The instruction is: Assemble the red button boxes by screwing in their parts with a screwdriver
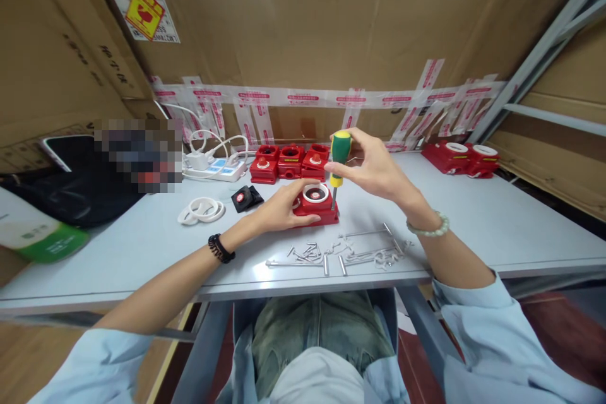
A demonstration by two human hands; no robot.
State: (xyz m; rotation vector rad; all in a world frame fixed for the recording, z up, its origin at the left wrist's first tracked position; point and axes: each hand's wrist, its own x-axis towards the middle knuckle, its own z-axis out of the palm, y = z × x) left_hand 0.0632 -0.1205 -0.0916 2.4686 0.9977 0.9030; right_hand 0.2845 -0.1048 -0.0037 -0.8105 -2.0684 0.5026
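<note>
Red box-shaped housing (323, 214) with a raised white ring (308, 187) on top is placed at the middle of the pale grey tabletop (156, 259). Its left side is gripped by the left hand (286, 207), with the thumb on the near side and the fingers spread over the far side. A screwdriver with a green and yellow handle (341, 150) is pinched between the thumb and fingers of the right hand (372, 163); it is held nearly upright, its metal shaft lowered to the right end of the housing. Small silvery screws (308, 255) and thin metal rods with crossbars (343, 265) are scattered along the near edge. To the left, loose white rings (203, 209) and black square pieces (245, 198) are laid out. On the far side, a cluster of red housings (290, 162) is set beside a white power strip (220, 169), and more red housings with white rings (458, 159) are placed at far right.
</note>
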